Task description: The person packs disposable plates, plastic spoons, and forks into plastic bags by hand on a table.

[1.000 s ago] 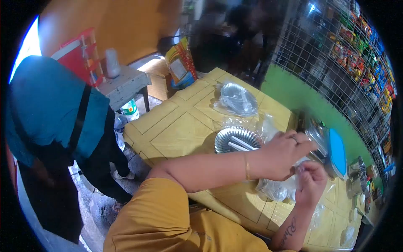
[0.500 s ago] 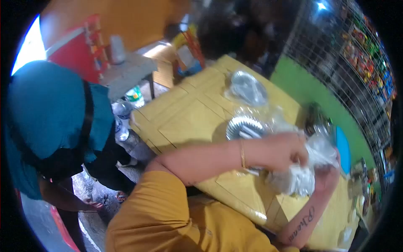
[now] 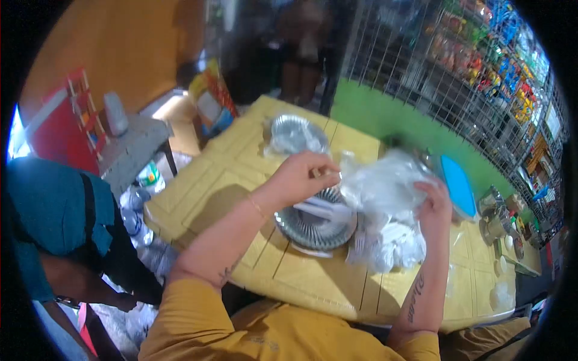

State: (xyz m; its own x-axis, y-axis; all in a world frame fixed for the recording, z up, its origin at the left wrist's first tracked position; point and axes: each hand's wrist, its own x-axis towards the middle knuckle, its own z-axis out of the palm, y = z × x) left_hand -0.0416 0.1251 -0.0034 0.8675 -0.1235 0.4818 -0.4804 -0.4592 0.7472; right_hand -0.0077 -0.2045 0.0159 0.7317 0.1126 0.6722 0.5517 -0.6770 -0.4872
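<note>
1. Right of the frame's centre, a crumpled plastic bag (image 3: 385,180) spreads between the two hands, above the tabletop (image 3: 331,286).
2. At its right edge, the right hand (image 3: 436,201) holds the film under bent fingers.
3. By its left edge, the left hand (image 3: 298,177) keeps thumb and forefinger narrow; I cannot tell whether they pinch anything.
4. Just below the bag lie bunched white plastic forks (image 3: 397,246), their upper part covered by it.
5. Near the centre, a ribbed silver plate (image 3: 304,237) bears white utensils (image 3: 325,209); the left hand hides part of its far rim.
6. Farther up, wrapped silver plates (image 3: 294,133) rest beyond that hand.
7. Right of the bag stands a blue-lidded container (image 3: 459,188); at far left, a person in teal (image 3: 57,198) bends down.
</note>
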